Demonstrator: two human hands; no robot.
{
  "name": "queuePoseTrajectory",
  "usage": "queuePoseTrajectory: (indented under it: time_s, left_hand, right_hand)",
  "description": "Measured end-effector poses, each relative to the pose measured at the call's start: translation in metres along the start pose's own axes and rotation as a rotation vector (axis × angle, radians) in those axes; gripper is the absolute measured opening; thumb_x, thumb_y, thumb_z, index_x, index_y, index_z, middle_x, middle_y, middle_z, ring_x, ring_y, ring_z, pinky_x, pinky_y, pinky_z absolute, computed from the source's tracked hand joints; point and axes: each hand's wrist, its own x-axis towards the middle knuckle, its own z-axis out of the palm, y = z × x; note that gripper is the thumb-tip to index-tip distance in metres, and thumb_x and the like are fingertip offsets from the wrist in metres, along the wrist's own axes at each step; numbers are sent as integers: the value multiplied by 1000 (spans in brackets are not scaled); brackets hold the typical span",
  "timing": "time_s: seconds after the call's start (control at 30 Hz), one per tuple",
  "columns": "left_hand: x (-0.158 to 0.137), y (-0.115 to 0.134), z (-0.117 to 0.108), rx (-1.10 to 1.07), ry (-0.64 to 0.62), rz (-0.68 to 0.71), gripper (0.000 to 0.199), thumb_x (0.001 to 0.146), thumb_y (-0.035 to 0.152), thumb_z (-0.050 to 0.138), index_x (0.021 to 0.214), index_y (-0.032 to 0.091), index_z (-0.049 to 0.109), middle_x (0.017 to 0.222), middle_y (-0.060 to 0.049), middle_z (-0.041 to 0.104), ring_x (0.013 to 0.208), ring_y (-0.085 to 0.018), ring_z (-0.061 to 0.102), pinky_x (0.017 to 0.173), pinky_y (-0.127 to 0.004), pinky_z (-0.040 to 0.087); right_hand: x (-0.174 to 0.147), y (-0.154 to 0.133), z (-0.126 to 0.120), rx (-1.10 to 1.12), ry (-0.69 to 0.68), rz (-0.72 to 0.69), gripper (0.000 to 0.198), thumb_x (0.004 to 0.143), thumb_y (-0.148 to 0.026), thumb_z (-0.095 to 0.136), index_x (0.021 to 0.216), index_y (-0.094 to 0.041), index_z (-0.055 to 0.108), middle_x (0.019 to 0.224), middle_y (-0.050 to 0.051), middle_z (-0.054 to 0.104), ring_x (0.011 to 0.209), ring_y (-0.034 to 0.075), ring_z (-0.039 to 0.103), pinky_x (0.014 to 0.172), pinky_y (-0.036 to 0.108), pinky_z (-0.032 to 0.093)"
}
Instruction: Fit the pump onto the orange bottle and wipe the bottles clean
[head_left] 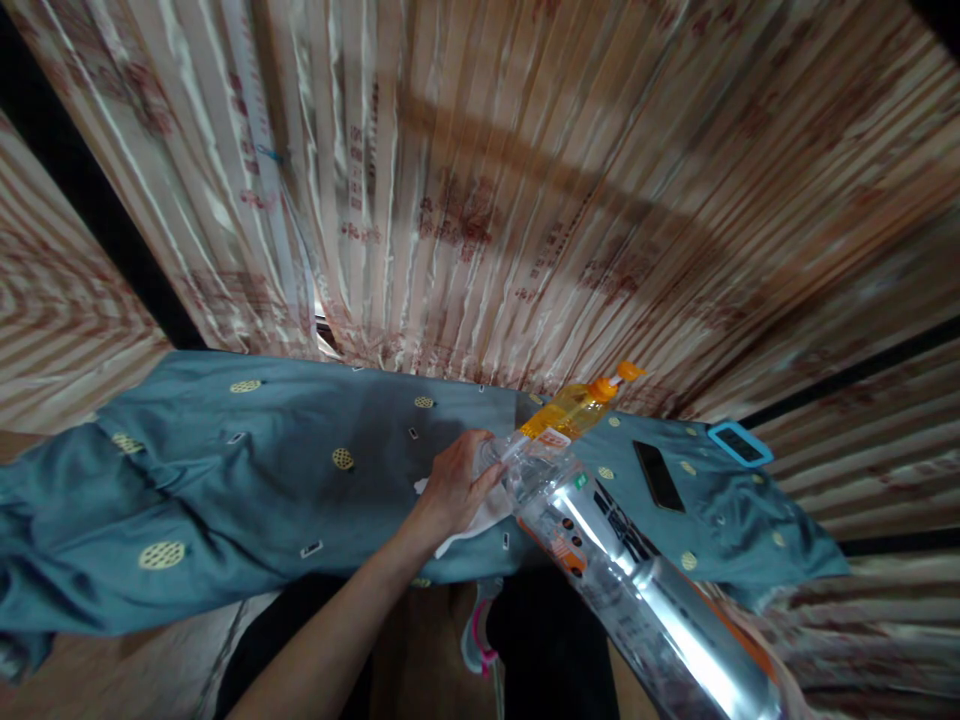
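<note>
Orange-capped bottle (577,408), black phone (658,476) (on cloth)

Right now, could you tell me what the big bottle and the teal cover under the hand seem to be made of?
The big bottle looks like clear, glossy plastic: see-through, with bright glare streaks. The teal cover looks like soft woven fabric with a slight sheen: it folds, wrinkles and carries embroidered-looking gold motifs.

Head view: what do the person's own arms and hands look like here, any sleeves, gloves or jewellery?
Only one hand shows, at the end of a forearm rising from the lower edge of the frame. The forearm is bare as far as the frame shows, with no sleeve. The hand has no glove, and no ring, watch or bracelet can be seen. The other hand and arm are not visible.
</note>
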Motion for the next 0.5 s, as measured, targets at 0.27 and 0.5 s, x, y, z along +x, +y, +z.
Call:
queuePoseTrajectory:
  time_s: [0.27,0.5]
  left_hand:
    - [0,-1,0,4,2,12,26,92,34,49,112,19,55,107,-9,70,102,-24,67,89,-39,52]
    - [0,1,-1,24,-4,4,26,91,34,49,110,18,55,105,-10,70,100,-25,67,87,-38,53]
  right_hand:
    - [5,7,-3,-22,-40,57,34,80,-50,63,101,-25,73,84,4,73,82,28,71,70,40,59]
    - [9,-3,-3,-43,-110,37,32,75,-53,68,95,-30,75,78,2,73,82,30,71,65,43,60]
